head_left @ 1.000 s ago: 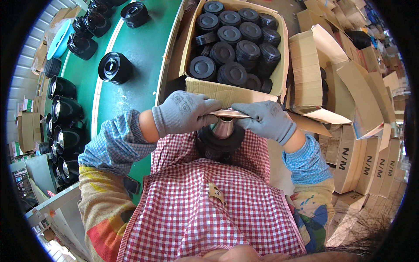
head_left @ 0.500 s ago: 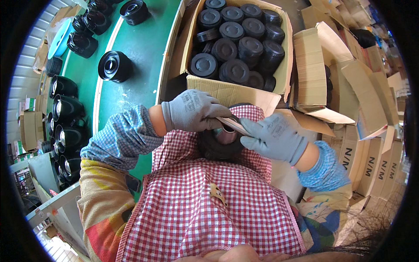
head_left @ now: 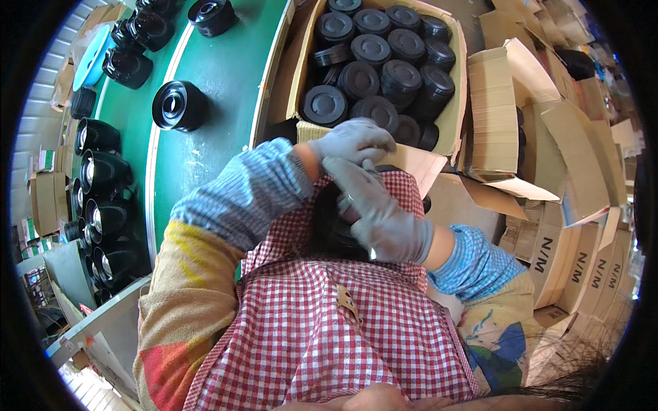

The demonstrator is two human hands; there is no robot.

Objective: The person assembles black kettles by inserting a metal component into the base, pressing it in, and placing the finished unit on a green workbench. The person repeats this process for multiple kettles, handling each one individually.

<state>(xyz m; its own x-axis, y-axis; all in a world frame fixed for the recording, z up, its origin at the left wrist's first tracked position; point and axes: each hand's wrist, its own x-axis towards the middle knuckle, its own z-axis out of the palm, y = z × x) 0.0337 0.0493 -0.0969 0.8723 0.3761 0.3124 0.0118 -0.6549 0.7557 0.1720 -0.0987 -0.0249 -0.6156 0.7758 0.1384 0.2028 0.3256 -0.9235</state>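
A dark round housing (head_left: 324, 229) rests in my lap on the red-and-white checked apron, its shiny centre mostly covered by my right hand. My right hand (head_left: 387, 216), in a grey glove, lies over it with fingers stretched up and to the left. Beyond it, my left hand (head_left: 353, 142), gloved the same, is closed with curled fingers by the near flap of a carton (head_left: 452, 103); whatever it may hold is hidden. Stacks of black round parts (head_left: 370, 49) with disc-shaped tops fill this carton.
On my left runs a green belt (head_left: 226, 75) with white lines, carrying a black round housing (head_left: 179, 106) and another farther off. Several black housings with shiny insides (head_left: 103, 175) line its far side. Open cartons (head_left: 493, 109) and folded cardboard (head_left: 576, 260) stand on the right.
My hands no longer hold the thin strip between them over the housing; it is out of sight. The left hand moved away toward the carton, and the right moved left over the housing.
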